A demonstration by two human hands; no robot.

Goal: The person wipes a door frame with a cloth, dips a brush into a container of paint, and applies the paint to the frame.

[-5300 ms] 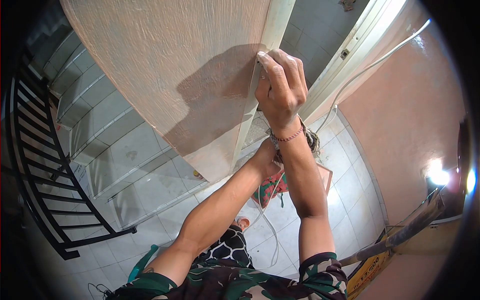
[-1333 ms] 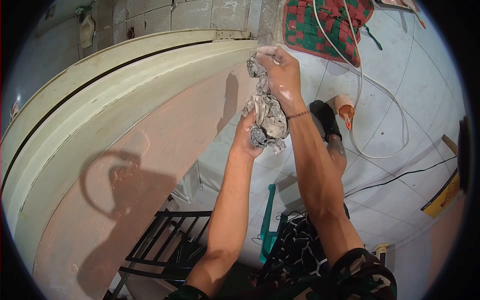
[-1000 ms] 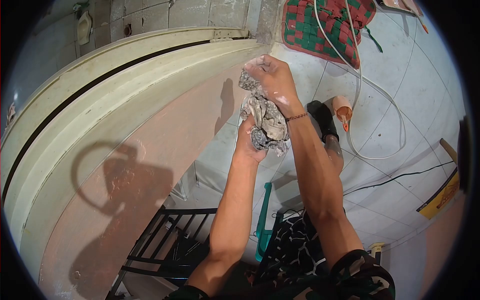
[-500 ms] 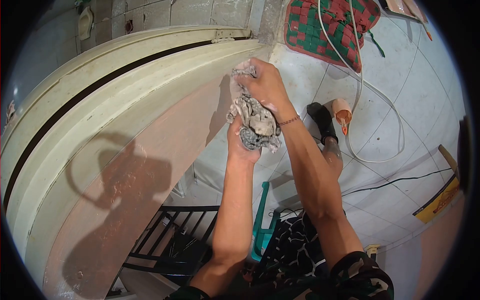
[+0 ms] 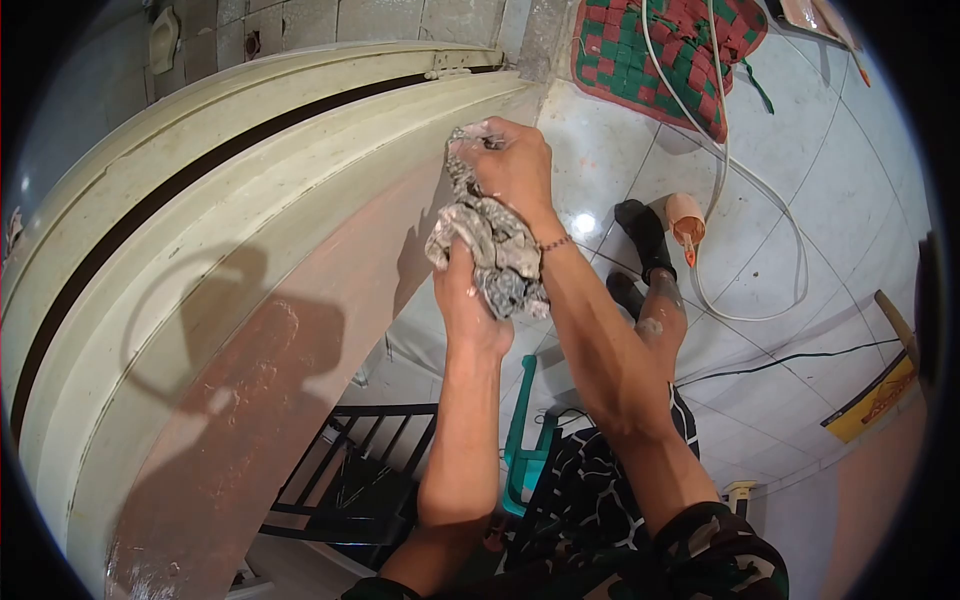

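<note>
Cloth (image 5: 515, 240), crumpled and patterned, is held up in both bare hands beside the pale-edged door (image 5: 340, 240). The left hand (image 5: 472, 300) grips the lower bundle, its thumb against the folds (its other fingers are largely hidden), while the right hand (image 5: 513, 168), a braided bracelet (image 5: 556, 243) at its wrist, has its fingers closed on the upper end. On the tiled floor (image 5: 745, 240) are a red-and-green mat (image 5: 625, 65), a white cord (image 5: 772, 188) and, near a dark-covered foot (image 5: 642, 228), an orange cup (image 5: 684, 212).
</note>
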